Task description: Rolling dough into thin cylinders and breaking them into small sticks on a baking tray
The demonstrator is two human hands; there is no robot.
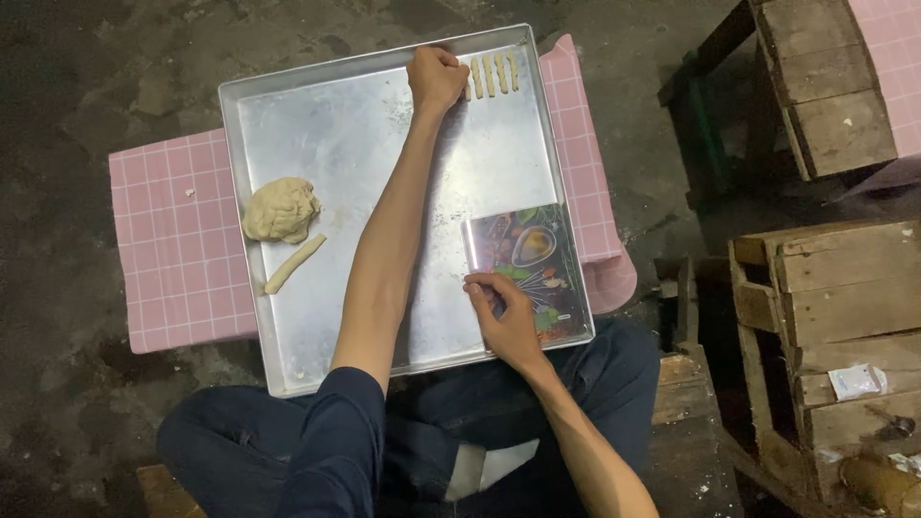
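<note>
A square metal tray (317, 125) lies on a pink checked cloth (173, 249). My left hand (436, 79) reaches to the tray's far edge, its fingers curled shut beside a row of several short dough sticks (494, 74). Whatever is under the fist is hidden. My right hand (504, 312) rests on a printed plastic board (528, 259) at the tray's near right, thumb and fingers pinching its near left edge. A lump of dough (280, 209) and one rolled dough strip (295, 263) lie by the tray's left wall.
Rough wooden crates (825, 288) stand to the right, another wooden piece (825, 86) at the upper right. A small white packet (856, 381) lies on a crate. Dark concrete floor (96, 77) surrounds the cloth. My legs in dark trousers (288, 451) are folded under the tray's near edge.
</note>
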